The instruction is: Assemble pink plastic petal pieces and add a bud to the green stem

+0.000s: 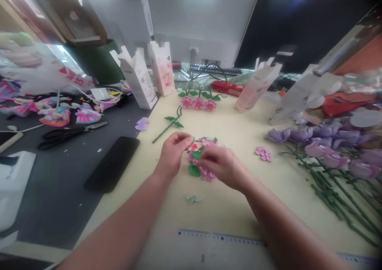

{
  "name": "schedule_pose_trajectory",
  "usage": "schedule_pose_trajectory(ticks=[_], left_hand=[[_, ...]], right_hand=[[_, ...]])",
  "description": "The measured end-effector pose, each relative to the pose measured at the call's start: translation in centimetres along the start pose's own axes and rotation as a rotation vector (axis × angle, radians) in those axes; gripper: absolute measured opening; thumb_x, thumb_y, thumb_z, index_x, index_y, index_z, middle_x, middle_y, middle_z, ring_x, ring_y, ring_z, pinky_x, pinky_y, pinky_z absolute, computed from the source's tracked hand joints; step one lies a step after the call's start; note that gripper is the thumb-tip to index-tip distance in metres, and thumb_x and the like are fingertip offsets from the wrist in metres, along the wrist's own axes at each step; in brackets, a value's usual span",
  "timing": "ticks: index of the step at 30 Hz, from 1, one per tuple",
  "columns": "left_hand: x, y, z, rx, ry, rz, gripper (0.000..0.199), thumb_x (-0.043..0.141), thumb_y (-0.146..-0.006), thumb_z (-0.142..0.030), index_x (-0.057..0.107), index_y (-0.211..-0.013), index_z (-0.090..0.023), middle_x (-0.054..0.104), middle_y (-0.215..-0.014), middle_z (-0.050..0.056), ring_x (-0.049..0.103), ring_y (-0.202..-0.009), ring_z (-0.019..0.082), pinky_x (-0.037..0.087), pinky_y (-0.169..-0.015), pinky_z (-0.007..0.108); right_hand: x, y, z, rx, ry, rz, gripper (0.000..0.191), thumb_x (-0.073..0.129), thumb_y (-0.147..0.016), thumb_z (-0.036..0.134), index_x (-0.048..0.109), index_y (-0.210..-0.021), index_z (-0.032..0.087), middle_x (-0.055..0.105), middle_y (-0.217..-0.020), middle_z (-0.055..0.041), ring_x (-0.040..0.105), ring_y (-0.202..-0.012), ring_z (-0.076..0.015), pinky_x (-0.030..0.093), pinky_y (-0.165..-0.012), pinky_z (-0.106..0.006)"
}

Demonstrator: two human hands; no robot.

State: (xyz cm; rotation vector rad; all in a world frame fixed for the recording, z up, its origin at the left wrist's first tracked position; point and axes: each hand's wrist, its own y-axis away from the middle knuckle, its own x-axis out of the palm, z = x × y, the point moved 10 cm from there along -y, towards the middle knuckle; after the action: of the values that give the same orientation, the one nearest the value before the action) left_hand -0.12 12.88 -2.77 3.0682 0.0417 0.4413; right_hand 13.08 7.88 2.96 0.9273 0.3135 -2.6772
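Left hand (174,154) and right hand (222,167) clamp fingers (182,138) on pink craft flowers (205,173) (green-leaved).

The flower cluster (195,162) at the middle of the tabletop (238,212) mixes pink blossoms with green leaves, against the tabletop's pale yellow. Toward the right edge, purple tulips (320,142) sit on dark green stems (337,190). Three pink blossoms (198,103) with green leaves lie at the far edge, before a white carton (161,68) printed with pale pink flowers.
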Motion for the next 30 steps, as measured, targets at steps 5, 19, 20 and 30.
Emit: schedule_pose_trajectory(ticks=[5,19,20,30], left_hand=[[-0.3,-0.2,0.7,-0.040,0.048,-0.023,0.026,0.073,-0.074,-0.029,0.072,-0.098,-0.019,0.066,-0.086,0.003,0.058,-0.077,0.011,0.044,-0.071,0.023],[0.6,0.6,0.7,-0.146,0.168,0.001,0.025,0.075,-0.070,-0.023,0.071,-0.093,-0.015,0.072,-0.081,0.005,0.062,-0.070,0.011,0.045,-0.069,0.024],[0.7,0.7,0.6,-0.149,0.170,0.008,0.027,0.075,-0.071,-0.023,0.070,-0.095,-0.015,0.071,-0.081,0.005,0.063,-0.071,0.011,0.045,-0.069,0.024],[2.2,1.8,-1.5,-0.109,0.083,0.105,0.025,0.070,-0.078,-0.031,0.071,-0.099,-0.017,0.069,-0.082,0.004,0.064,-0.078,0.013,0.048,-0.076,0.027]], right_hand=[[5.4,2.8,2.1,-0.162,0.288,0.479,0.015,0.056,-0.078,0.007,0.062,-0.071,0.019,0.065,-0.073,0.0032,0.051,-0.063,-0.0087,0.029,-0.052,-0.021],[7.9,4.1,1.1,-0.188,0.715,0.598,0.015,0.053,-0.073,0.005,0.058,-0.064,0.017,0.061,-0.061,-0.0026,0.048,-0.049,-0.0113,0.019,-0.047,-0.025],[7.7,4.0,1.2,-0.186,0.684,0.577,0.016,0.053,-0.072,0.005,0.057,-0.061,0.017,0.059,-0.059,-0.0021,0.046,-0.048,-0.0108,0.019,-0.047,-0.025],[-0.3,0.4,-0.8,0.087,-0.190,0.140,0.010,0.059,-0.070,0.010,0.055,-0.066,0.019,0.055,-0.057,0.0059,0.048,-0.050,-0.0077,0.035,-0.045,-0.018]])
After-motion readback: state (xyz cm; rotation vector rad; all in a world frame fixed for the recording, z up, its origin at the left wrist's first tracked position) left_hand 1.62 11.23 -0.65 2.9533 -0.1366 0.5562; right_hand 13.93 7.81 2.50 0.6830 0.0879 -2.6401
